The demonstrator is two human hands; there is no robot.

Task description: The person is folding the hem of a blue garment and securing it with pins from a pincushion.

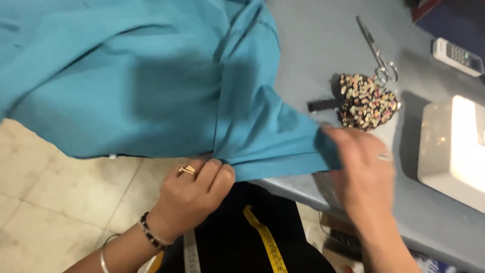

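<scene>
The left hand (pixel 194 189) is closed in a fist on the lower hem of a teal shirt (pixel 146 81), pinching the cloth where it gathers into folds just past the near edge of the counter (pixel 323 35). A gold ring sits on one finger, and a beaded bracelet (pixel 150 232) and a thin bangle circle the wrist. The right hand (pixel 361 162), blurred, grips the same hem further right, at the corner of the cloth, fingers curled over the fabric, so the hem runs taut between the two hands. The shirt spreads up and to the left from there, its right part lying on the grey counter and its left part hanging over the tiled floor (pixel 55 202).

Just beyond the right hand lies a sequinned patch (pixel 366 101), dark with pale glittering discs, and scissors (pixel 376 50) lie just behind it, handles touching its edge. A white remote (pixel 457 56) rests near the far right edge. A white sewing machine (pixel 452 146) stands to the right, brightly lit. A yellow tape measure (pixel 265 240) hangs down over the person's dark clothes below the hands.
</scene>
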